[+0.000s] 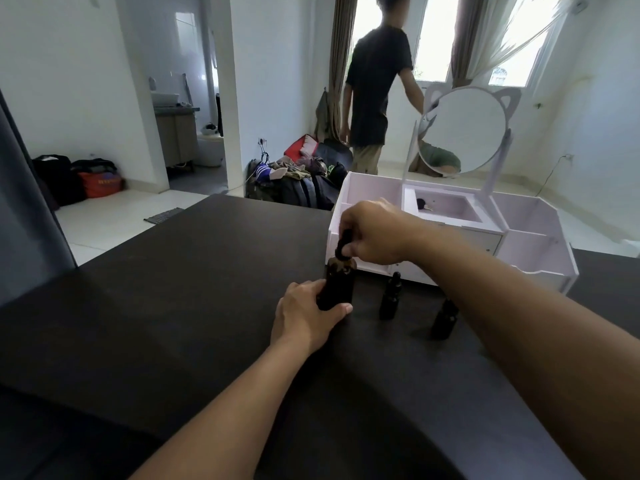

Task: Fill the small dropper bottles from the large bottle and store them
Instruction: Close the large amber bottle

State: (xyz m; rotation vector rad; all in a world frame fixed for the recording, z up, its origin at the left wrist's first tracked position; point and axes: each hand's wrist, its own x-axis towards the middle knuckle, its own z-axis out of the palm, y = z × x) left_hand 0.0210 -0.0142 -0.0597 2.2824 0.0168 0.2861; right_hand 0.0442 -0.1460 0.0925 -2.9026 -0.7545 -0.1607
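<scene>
Behind both hands, organizer [540, 237] crowds two small dropper bottles [389, 299].

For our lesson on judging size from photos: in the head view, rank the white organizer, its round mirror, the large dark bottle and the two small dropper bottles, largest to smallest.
1. white organizer
2. round mirror
3. large dark bottle
4. two small dropper bottles: they look alike, so unranked; an arm partly hides the right one.
</scene>
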